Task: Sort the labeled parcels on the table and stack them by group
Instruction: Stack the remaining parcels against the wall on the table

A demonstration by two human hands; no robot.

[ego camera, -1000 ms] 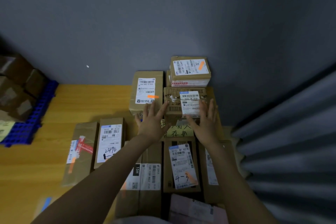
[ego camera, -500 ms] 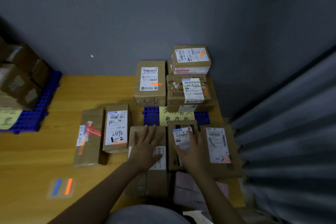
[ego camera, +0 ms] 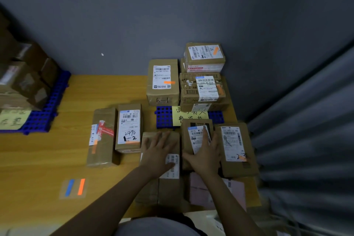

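Under both hands (ego camera: pixel 160 151) (ego camera: pixel 206 156) — two parcels (ego camera: pixel 168 191) (ego camera: pixel 192 140)

Just beyond my left hand (ego camera: pixel 159 151) and my right hand (ego camera: pixel 206 156) lies a blue perforated mat (ego camera: pixel 164 117), a yellow handwritten note (ego camera: pixel 189 116) on its near edge. Far to the left of my left hand sits a 2nd blue mat (ego camera: pixel 41 120) with another yellow note (ego camera: pixel 13 119). Left of that hand and nearer me, a clear patch (ego camera: pixel 74 188) carries 2 stripes, 1 blue, 1 orange. A grey wall (ego camera: pixel 134 15) stands beyond; a grey pleated curtain (ego camera: pixel 306 130) hangs right of my right hand
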